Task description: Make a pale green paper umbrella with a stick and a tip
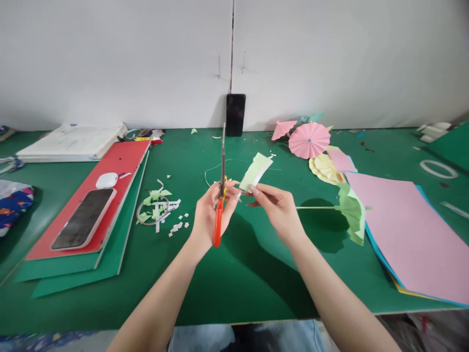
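Note:
My left hand (pixel 202 217) is closed around a pair of scissors (pixel 218 224) with orange-red handles, the blades pointing away from me. Between the thumb and fingers of my right hand (pixel 277 208) is a small light green paper piece (pixel 256 171), with a jagged edge and a paler underside. The left fingertips come close to its lower corner; whether they touch it I cannot tell. A green paper umbrella (pixel 351 214) on a thin stick lies to the right of my right hand. Left of my hands are green and white paper scraps (pixel 158 208) and a tape roll (pixel 140 215).
A black phone (pixel 235 115) leans on the wall. Pink paper umbrellas (pixel 309 140) and a yellow folded paper (pixel 324 167) lie at back right, colored sheets (pixel 414 234) nearer. At left, another phone (pixel 84 217) and a white case (pixel 107 180) rest on red board (pixel 126 159).

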The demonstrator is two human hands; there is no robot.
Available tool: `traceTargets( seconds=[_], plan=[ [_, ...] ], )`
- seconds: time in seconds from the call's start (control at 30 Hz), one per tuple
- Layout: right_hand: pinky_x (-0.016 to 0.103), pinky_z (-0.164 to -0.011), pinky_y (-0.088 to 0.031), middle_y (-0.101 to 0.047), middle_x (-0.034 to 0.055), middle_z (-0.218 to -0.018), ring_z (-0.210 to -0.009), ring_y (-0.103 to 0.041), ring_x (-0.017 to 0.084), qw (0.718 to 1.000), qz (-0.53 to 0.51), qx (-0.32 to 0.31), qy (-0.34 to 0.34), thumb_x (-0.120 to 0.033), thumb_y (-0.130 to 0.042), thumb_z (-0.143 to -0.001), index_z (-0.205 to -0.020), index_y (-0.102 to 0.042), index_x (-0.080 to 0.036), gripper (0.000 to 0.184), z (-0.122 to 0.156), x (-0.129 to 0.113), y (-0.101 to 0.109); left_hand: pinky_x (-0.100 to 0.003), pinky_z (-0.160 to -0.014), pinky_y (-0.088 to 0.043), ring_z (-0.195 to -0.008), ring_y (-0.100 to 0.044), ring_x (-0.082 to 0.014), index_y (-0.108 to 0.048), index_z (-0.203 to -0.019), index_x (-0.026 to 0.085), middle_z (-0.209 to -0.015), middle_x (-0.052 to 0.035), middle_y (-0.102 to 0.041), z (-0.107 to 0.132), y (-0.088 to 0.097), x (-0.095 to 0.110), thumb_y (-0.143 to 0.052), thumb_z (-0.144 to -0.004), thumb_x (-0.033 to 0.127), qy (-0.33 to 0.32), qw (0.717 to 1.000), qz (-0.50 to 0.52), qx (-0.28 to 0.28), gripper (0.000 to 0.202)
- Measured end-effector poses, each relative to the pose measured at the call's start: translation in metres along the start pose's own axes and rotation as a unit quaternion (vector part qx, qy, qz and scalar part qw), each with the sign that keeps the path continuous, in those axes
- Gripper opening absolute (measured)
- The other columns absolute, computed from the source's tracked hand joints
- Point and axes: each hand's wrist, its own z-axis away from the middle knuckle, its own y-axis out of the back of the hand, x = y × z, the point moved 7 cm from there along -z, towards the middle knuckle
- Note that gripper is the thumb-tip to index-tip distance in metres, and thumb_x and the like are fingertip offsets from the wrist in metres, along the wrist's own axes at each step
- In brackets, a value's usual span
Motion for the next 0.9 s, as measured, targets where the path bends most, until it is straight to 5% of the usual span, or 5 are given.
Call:
traceTargets(
  seconds=[0.13,0.27,0.4,0.53,0.9],
  plan=[
    [0.024,-0.047,-0.054,-0.07,0.0029,-0.072,-0.061,-0.062,0.014,0.999,-0.024,0.028,-0.003,-0.038,-0.068,-0.077,-0.084,-0.071,-0.018,0.021,-0.003,-0.004,0.013,-0.031,-0.07,-0.048,-0.072,-0.058,-0.0167,-0.061,-0.082,0.019,-0.081,-0.0024,-0.062,-0.011,0.022,0.0,-0.073,-0.07,0.034,0.011,0.995,-0.094,0.021,0.022],
    [0.025,-0.052,-0.057,-0.072,0.0049,-0.086,-0.075,-0.067,0.016,0.998,-0.044,0.045,0.018,-0.034,-0.065,-0.081,-0.09,-0.069,-0.019,0.018,-0.003,-0.011,0.017,-0.027,-0.058,-0.042,-0.062,-0.054,-0.016,-0.061,-0.08,0.019,-0.073,-0.0021,-0.061,-0.019,0.031,-0.007,-0.069,-0.073,0.037,0.032,0.985,-0.17,-0.002,0.021],
    [0.028,-0.062,-0.059,-0.073,0.0043,-0.096,-0.086,-0.069,0.018,0.994,-0.072,0.072,0.041,-0.031,-0.062,-0.084,-0.096,-0.07,-0.022,0.017,-0.001,-0.012,0.019,-0.026,-0.054,-0.038,-0.056,-0.051,-0.0147,-0.061,-0.085,0.019,-0.071,-0.0009,-0.061,-0.016,0.02,-0.014,-0.065,-0.076,0.035,0.04,0.973,-0.222,-0.056,0.019],
    [0.035,-0.083,-0.057,-0.072,0.0011,-0.102,-0.095,-0.068,0.019,0.989,-0.118,0.079,0.031,-0.028,-0.064,-0.083,-0.097,-0.072,-0.026,0.017,-0.002,-0.005,0.02,-0.025,-0.053,-0.035,-0.056,-0.05,-0.0143,-0.06,-0.092,0.019,-0.075,-0.0009,-0.061,-0.009,0.006,-0.015,-0.057,-0.079,0.027,0.031,0.931,-0.349,-0.107,0.016],
    [0.044,-0.096,-0.05,-0.07,0.003,-0.113,-0.113,-0.06,0.024,0.988,-0.152,0.015,0.018,-0.025,-0.059,-0.085,-0.091,-0.072,-0.024,0.014,-0.005,-0.006,0.012,-0.027,-0.053,-0.033,-0.06,-0.053,-0.0193,-0.06,-0.088,0.018,-0.073,-0.0048,-0.061,-0.006,0.001,-0.01,-0.057,-0.077,0.029,0.002,0.906,-0.415,-0.089,0.016]
  ],
)
